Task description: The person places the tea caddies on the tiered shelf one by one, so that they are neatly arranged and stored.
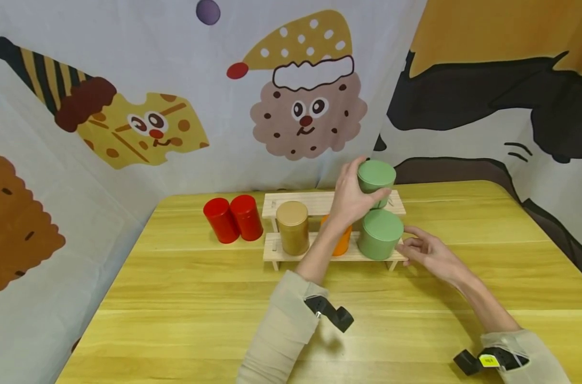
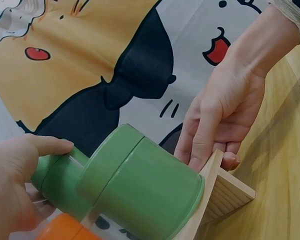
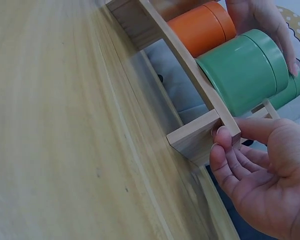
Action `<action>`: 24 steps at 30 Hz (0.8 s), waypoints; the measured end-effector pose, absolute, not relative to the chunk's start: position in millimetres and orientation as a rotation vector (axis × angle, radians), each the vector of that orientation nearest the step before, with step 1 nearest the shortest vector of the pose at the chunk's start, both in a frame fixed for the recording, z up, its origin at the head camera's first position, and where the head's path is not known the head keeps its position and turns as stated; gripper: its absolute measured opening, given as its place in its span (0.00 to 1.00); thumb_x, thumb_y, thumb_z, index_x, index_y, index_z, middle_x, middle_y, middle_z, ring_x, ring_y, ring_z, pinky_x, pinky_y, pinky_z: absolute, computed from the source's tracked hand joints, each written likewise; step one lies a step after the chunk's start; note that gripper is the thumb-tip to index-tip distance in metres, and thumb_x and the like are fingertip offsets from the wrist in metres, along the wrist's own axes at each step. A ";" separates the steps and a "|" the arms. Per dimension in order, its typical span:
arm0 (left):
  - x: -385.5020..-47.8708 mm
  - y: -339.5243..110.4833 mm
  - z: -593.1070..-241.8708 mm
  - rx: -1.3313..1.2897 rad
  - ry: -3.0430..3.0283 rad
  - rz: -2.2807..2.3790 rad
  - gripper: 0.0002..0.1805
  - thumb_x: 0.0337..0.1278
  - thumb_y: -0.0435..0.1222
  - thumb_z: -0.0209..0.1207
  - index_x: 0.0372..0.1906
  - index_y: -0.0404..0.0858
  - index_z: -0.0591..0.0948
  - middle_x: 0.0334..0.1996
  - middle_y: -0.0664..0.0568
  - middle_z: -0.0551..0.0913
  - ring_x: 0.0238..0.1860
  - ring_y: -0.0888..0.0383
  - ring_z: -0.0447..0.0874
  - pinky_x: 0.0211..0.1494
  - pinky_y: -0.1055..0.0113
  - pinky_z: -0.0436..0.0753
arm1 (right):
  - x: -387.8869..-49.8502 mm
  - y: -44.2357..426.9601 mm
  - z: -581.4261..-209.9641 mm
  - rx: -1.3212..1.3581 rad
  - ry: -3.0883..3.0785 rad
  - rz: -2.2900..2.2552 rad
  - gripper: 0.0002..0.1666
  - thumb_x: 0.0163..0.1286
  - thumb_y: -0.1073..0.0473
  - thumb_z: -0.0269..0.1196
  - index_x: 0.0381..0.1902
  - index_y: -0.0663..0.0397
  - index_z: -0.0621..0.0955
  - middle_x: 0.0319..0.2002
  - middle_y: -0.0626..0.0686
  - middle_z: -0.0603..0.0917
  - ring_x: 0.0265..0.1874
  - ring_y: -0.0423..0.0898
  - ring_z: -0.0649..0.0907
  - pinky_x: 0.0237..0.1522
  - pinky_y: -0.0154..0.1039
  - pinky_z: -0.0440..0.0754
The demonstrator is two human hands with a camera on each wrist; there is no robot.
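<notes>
My left hand [image 1: 350, 197] grips a green canister [image 1: 377, 173] at the right end of the upper board of a two-step wooden rack [image 1: 273, 246], fingers and thumb around its sides. In front, on the lower board, stands a larger green canister [image 1: 381, 234]. My right hand [image 1: 432, 256] pinches the right end of that lower board, beside the larger canister; the right wrist view shows the curled fingers [image 3: 230, 160] at the board's end. An orange canister [image 1: 342, 244], partly hidden behind my left forearm, and a gold canister [image 1: 293, 229] also stand on the lower board.
Two red canisters [image 1: 222, 221] stand side by side on the wooden table [image 1: 185, 298], left of the rack. A cloth [image 1: 175, 64] printed with cartoon figures hangs behind the table's far edge.
</notes>
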State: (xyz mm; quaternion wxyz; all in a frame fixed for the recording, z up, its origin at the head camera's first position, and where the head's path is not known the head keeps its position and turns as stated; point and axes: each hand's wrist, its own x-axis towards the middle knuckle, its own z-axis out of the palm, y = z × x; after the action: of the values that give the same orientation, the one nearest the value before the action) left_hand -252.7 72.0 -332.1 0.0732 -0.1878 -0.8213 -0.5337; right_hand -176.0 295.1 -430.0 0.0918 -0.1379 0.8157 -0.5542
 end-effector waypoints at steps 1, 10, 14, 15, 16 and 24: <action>-252.1 71.0 -331.4 -0.565 -2.462 -1.608 0.45 0.53 0.42 0.74 0.75 0.43 0.65 0.66 0.45 0.69 0.58 0.53 0.74 0.60 0.59 0.78 | -176.1 294.9 -430.3 -0.413 2.417 -1.655 0.39 0.78 0.59 0.58 0.76 0.69 0.55 0.48 0.64 0.82 0.37 0.50 0.85 0.40 0.45 0.86; -245.7 61.6 -318.8 -0.626 -2.385 -1.652 0.43 0.55 0.42 0.72 0.74 0.40 0.66 0.67 0.43 0.68 0.63 0.51 0.71 0.64 0.60 0.74 | -177.3 295.6 -432.5 -0.432 2.405 -1.669 0.38 0.78 0.62 0.57 0.75 0.73 0.54 0.47 0.61 0.82 0.38 0.47 0.85 0.40 0.44 0.86; -241.0 56.2 -310.4 -0.638 -2.352 -1.657 0.40 0.57 0.41 0.71 0.73 0.40 0.67 0.67 0.45 0.69 0.66 0.51 0.69 0.66 0.60 0.73 | -176.3 296.2 -431.4 -0.418 2.407 -1.656 0.38 0.79 0.61 0.56 0.76 0.72 0.54 0.49 0.64 0.80 0.39 0.48 0.85 0.41 0.44 0.86; -239.3 54.7 -308.0 -0.635 -2.343 -1.659 0.39 0.57 0.41 0.70 0.73 0.40 0.67 0.67 0.46 0.69 0.66 0.52 0.69 0.66 0.61 0.72 | -176.1 296.3 -431.4 -0.419 2.407 -1.656 0.37 0.79 0.61 0.56 0.76 0.72 0.55 0.49 0.64 0.81 0.39 0.48 0.85 0.41 0.44 0.86; -237.7 53.2 -305.9 -0.639 -2.332 -1.665 0.39 0.57 0.40 0.70 0.72 0.40 0.68 0.67 0.46 0.70 0.66 0.53 0.69 0.66 0.61 0.72 | -176.0 296.4 -431.4 -0.419 2.406 -1.656 0.37 0.79 0.61 0.56 0.75 0.72 0.55 0.49 0.64 0.81 0.39 0.49 0.85 0.41 0.44 0.86; -228.0 37.5 -292.0 -0.717 -2.232 -1.647 0.33 0.59 0.33 0.69 0.69 0.36 0.71 0.64 0.45 0.74 0.64 0.51 0.72 0.66 0.67 0.72 | -176.2 296.2 -431.2 -0.418 2.412 -1.652 0.37 0.79 0.61 0.57 0.75 0.71 0.55 0.47 0.65 0.81 0.34 0.52 0.85 0.41 0.42 0.86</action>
State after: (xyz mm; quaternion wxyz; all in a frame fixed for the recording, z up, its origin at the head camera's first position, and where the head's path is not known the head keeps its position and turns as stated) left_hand -228.0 37.5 -292.0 0.1378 -0.2479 -0.7716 -0.5694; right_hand -176.2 296.2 -431.2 0.0939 -0.1411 0.8131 -0.5569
